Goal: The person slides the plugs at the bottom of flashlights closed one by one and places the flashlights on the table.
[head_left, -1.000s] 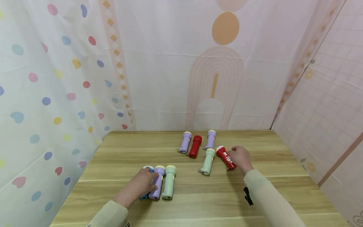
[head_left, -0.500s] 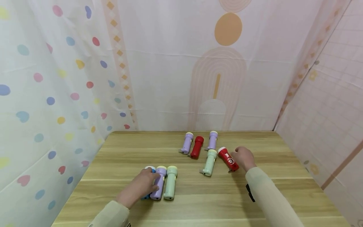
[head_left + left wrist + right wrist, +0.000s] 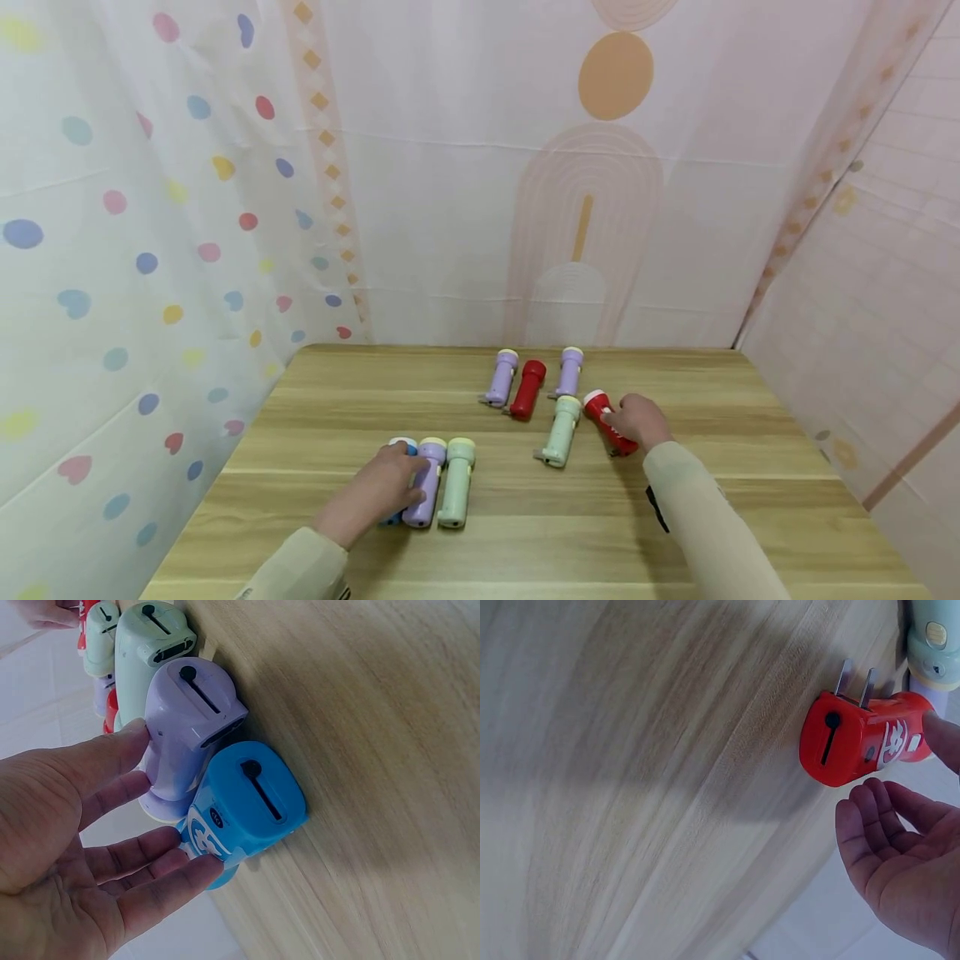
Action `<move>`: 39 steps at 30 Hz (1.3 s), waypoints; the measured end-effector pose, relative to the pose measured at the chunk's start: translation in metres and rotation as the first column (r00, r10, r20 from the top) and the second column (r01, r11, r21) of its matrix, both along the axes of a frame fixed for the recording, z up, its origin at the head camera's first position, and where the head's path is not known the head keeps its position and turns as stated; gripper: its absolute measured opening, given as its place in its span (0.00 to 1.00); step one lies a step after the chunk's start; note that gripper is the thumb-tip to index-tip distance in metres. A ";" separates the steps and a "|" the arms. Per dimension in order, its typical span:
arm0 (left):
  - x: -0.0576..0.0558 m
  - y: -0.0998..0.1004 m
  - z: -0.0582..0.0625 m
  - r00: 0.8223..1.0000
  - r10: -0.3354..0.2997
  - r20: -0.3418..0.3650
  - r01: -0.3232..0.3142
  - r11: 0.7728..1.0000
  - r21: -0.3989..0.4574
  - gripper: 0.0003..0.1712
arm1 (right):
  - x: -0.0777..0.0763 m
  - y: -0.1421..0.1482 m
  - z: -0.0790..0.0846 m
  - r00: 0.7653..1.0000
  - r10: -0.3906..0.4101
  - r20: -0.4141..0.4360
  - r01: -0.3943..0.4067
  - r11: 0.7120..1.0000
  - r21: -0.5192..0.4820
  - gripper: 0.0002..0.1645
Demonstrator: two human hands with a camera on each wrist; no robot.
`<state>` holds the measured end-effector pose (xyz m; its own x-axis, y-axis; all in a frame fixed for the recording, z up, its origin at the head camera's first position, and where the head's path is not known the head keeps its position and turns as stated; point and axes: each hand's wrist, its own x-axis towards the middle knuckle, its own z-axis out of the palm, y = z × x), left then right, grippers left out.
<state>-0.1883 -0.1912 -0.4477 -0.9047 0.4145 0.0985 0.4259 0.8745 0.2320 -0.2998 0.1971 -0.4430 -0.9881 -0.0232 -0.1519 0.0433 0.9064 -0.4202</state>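
On the wooden table, your left hand has its fingers apart, fingertips at the blue flashlight with its partly hidden, unreadable white emblem, and thumb at the purple flashlight beside the pale green flashlight. Farther back lie the rear purple flashlight, plain red flashlight, second green flashlight and far purple flashlight. Rightmost, your right hand, thumb and loosely bent fingers apart, lays its thumb over the printed red flashlight, its white marking illegible.
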 end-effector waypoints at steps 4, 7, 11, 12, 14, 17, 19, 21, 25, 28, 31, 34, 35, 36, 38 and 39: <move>-0.001 0.002 0.003 1.000 0.002 0.003 -0.002 1.000 0.000 0.18 | -0.002 0.000 -0.002 1.000 0.016 -0.001 -0.016 1.000 0.013 0.20; 0.000 0.003 0.004 1.000 0.005 0.008 -0.005 1.000 -0.003 0.18 | -0.002 -0.002 -0.003 0.999 0.041 -0.005 -0.041 0.999 0.012 0.14; -0.001 0.004 0.006 1.000 0.020 0.016 -0.020 1.000 -0.008 0.18 | -0.003 -0.003 0.000 0.999 0.050 -0.004 -0.050 0.999 0.005 0.11; -0.001 0.004 0.006 1.000 0.022 0.019 -0.022 1.000 -0.010 0.18 | -0.003 -0.003 0.001 0.999 0.048 0.002 -0.048 0.999 0.002 0.11; -0.001 0.004 0.006 0.999 0.028 0.026 -0.027 1.000 -0.013 0.19 | -0.004 -0.002 0.003 0.999 0.037 0.020 -0.037 0.999 -0.010 0.11; -0.001 0.003 0.006 0.999 0.027 0.027 -0.027 1.000 -0.010 0.19 | -0.006 -0.001 0.004 0.997 0.003 0.071 0.000 0.999 -0.045 0.12; 0.000 0.003 0.006 0.999 0.029 0.030 -0.029 1.000 -0.009 0.20 | -0.005 -0.001 0.005 0.994 -0.024 0.107 0.032 0.997 -0.074 0.13; 0.000 0.003 0.006 0.999 0.032 0.034 -0.032 0.999 -0.007 0.20 | -0.005 -0.001 0.006 0.990 -0.039 0.133 0.050 0.995 -0.082 0.15; 0.000 0.003 0.005 0.997 0.044 0.056 -0.043 0.999 -0.014 0.21 | -0.001 -0.002 0.007 0.986 -0.051 0.156 0.066 0.994 -0.090 0.16; 0.001 0.003 0.005 0.998 0.042 0.055 -0.040 0.999 -0.024 0.20 | 0.000 -0.002 0.006 0.983 -0.067 0.170 0.086 0.991 -0.103 0.17; 0.001 0.003 0.005 0.998 0.035 0.048 -0.033 0.999 -0.024 0.18 | -0.001 -0.002 0.005 0.980 -0.083 0.180 0.103 0.990 -0.101 0.17; 0.001 0.003 0.006 0.998 0.037 0.051 -0.036 0.999 -0.018 0.18 | -0.004 -0.001 0.004 0.980 -0.086 0.179 0.102 0.991 -0.086 0.17; 0.001 0.003 0.006 0.998 0.038 0.054 -0.037 0.999 -0.017 0.18 | -0.004 -0.001 0.004 0.981 -0.081 0.177 0.097 0.992 -0.081 0.17; 0.001 0.003 0.006 0.998 0.041 0.057 -0.040 0.999 -0.017 0.19 | -0.004 -0.001 0.003 0.982 -0.075 0.174 0.089 0.993 -0.073 0.18; 0.001 0.003 0.006 0.997 0.045 0.062 -0.043 0.999 -0.022 0.19 | -0.004 0.000 0.002 0.982 -0.066 0.174 0.079 0.995 -0.066 0.18; 0.001 0.003 0.005 0.997 0.046 0.067 -0.044 0.999 -0.025 0.19 | -0.003 0.000 0.001 0.982 -0.068 0.176 0.081 0.994 -0.068 0.18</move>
